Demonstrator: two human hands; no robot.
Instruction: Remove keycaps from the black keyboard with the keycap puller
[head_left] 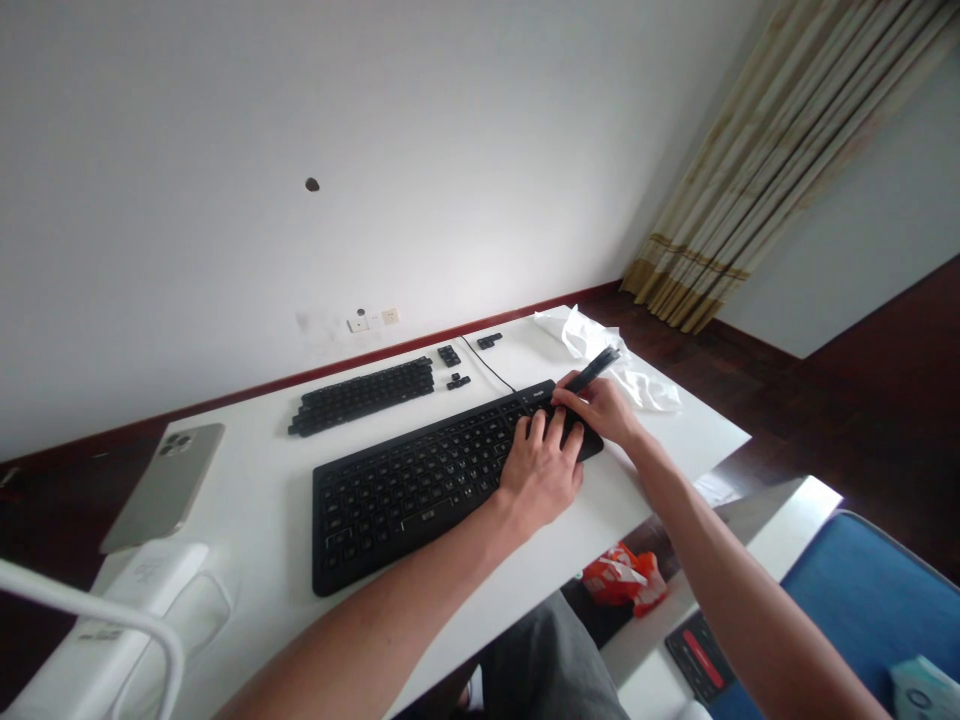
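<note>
A black keyboard (420,480) lies on the white table, its keycaps off over most of the visible area. My left hand (544,462) rests palm down across its right part, fingers spread and touching it. Just beyond, at the top right corner, my right hand (600,405) is closed around a slim black brush (594,370). The wide end of the brush points up and away to the right; its lower end, by my fingertips, is hidden. Behind the keyboard sits a large block of removed black keycaps (364,395), with a small keycap group (448,356) beside it.
Crumpled white plastic (577,335) lies at the table's right end. A phone (169,480) and a white power strip (112,620) with a cable are at the left. The keyboard's cord (487,365) runs toward the wall. Below the table edge is a red bag (622,578).
</note>
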